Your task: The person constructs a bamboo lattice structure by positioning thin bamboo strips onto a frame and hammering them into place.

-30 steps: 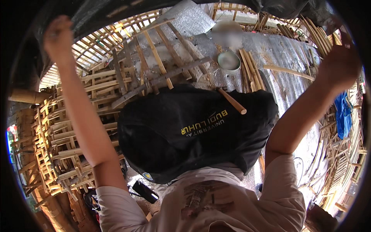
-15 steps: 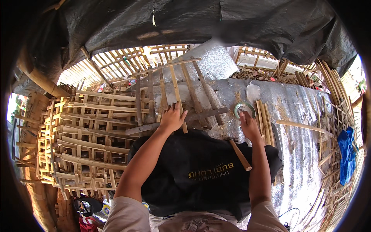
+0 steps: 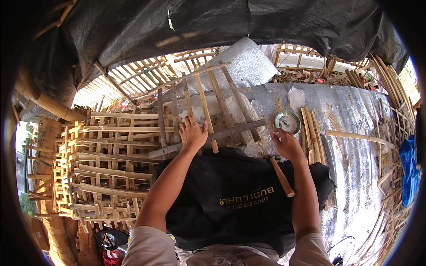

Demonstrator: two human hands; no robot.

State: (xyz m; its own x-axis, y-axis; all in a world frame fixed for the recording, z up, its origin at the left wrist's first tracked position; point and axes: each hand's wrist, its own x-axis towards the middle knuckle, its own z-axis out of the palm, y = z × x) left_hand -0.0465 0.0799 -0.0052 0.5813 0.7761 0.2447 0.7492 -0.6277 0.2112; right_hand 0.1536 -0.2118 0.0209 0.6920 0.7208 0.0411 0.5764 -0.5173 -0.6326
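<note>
My left hand lies with fingers stretched and thumb apart on a frame of bamboo slats, beside a light upright slat. A darker cross slat runs under that hand's wrist side and to the right. Just below a small round bowl with a green rim, my right hand is closed in a pinch. Something small and whitish shows at its fingertips, too small to name. Small dark things or marks show inside the bowl. A wooden stick rests on the black cloth over my lap.
Stacked bamboo lattice panels stand on the left. To the right, loose bamboo strips and a single long strip lie on silver foil sheeting. A blue bag hangs at the far right. Black tarp hangs overhead.
My right hand has drawn back from inside the bowl toward me, now pinching something small and whitish. My left hand stays on the slats. The whole view has shifted slightly.
</note>
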